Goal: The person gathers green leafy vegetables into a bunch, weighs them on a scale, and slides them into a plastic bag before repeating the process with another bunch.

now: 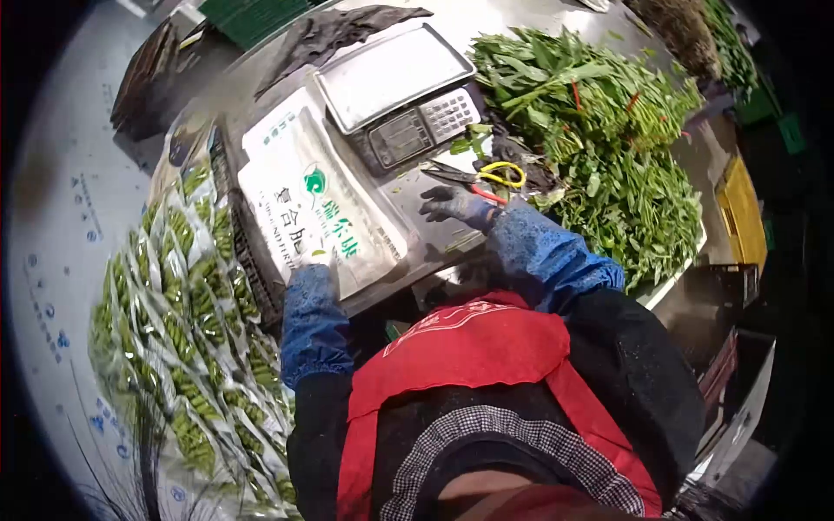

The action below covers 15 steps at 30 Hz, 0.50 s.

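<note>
Gloved right hand (453, 205) lies on the steel desk (407, 189), fingers spread and empty, just beside yellow-handled scissors (488, 178). Left hand (306, 266) meets a white sack (326, 208); its fingers are hidden. The scissors look best taken by the handles, clear of the blades.

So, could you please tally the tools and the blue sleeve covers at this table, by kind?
Weighing scale: 1
Scissors: 1
Blue sleeve covers: 2
Total: 4
</note>
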Motion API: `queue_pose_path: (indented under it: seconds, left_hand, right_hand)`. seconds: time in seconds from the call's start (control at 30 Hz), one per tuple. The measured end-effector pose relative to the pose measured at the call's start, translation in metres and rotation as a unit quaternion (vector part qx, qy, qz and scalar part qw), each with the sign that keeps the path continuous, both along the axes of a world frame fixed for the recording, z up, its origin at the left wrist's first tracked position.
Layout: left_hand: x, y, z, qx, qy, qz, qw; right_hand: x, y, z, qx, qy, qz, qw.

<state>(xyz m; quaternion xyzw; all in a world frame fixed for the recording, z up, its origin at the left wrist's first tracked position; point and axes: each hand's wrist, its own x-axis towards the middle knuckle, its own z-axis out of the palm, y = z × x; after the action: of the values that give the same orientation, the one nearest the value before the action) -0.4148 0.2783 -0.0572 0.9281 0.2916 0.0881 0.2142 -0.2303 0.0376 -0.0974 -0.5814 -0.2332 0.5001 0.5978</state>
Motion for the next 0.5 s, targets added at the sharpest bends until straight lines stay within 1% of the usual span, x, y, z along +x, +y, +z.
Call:
queue_pose_path:
  seconds: [0.03,0.07,0.1,0.13,0.17,0.2,0.23,0.27,0.3,0.33,0.37,0.4,0.43,0.47,0.5]
  left_hand:
    - [0.003,-0.006,0.012,0.005,0.057,0.009,0.998]
    - [0.010,-0.009,0.021,0.013,0.111,0.019,0.994]
    - [0.021,-0.007,0.026,0.023,0.164,0.032,0.986]
    - [0.032,0.031,-0.015,-0.221,-0.023,0.044,0.974]
    - [0.049,0.066,-0.055,-0.449,-0.204,0.053,0.869]
    - [0.077,0.039,-0.037,-0.287,-0.211,0.015,0.934]
    - [0.106,0.012,-0.018,-0.105,-0.214,0.007,0.971]
    - [0.135,-0.030,0.008,-0.081,-0.312,-0.043,0.946]
    - [0.160,-0.056,0.029,0.046,-0.233,-0.141,0.961]
    - [0.191,-0.081,0.023,0.057,-0.262,-0.192,0.944]
    - [0.222,-0.112,0.029,0.034,-0.235,-0.233,0.943]
    - [0.253,-0.139,0.023,-0.008,-0.261,-0.285,0.922]
    - [0.281,-0.166,0.018,-0.057,-0.250,-0.307,0.916]
    - [0.306,-0.193,0.014,-0.069,-0.232,-0.310,0.919]
    - [0.333,-0.212,0.003,-0.056,-0.241,-0.313,0.917]
  right_hand:
    - [0.013,-0.022,-0.003,-0.034,0.011,-0.060,0.998]
    - [0.028,-0.048,-0.017,0.014,0.039,-0.106,0.993]
    - [0.035,-0.077,-0.005,-0.032,0.014,-0.141,0.989]
    - [0.039,-0.103,0.002,-0.038,0.013,-0.178,0.983]
    - [0.050,-0.130,-0.016,-0.055,-0.008,-0.196,0.979]
    - [0.047,-0.152,-0.005,-0.084,0.018,-0.232,0.969]
    - [0.046,-0.173,-0.004,-0.058,0.091,-0.258,0.960]
    - [0.050,-0.193,-0.012,-0.079,0.004,-0.258,0.963]
    - [0.056,-0.211,-0.023,-0.100,-0.084,-0.257,0.958]
    - [0.059,-0.226,-0.030,-0.106,-0.094,-0.264,0.954]
    - [0.061,-0.239,-0.033,-0.112,-0.104,-0.271,0.950]
    - [0.064,-0.250,-0.031,-0.148,-0.064,-0.288,0.944]
    - [0.065,-0.259,-0.024,-0.113,-0.047,-0.303,0.945]
    - [0.068,-0.270,-0.018,-0.077,-0.032,-0.317,0.945]
    - [0.074,-0.283,-0.020,-0.095,-0.127,-0.321,0.934]
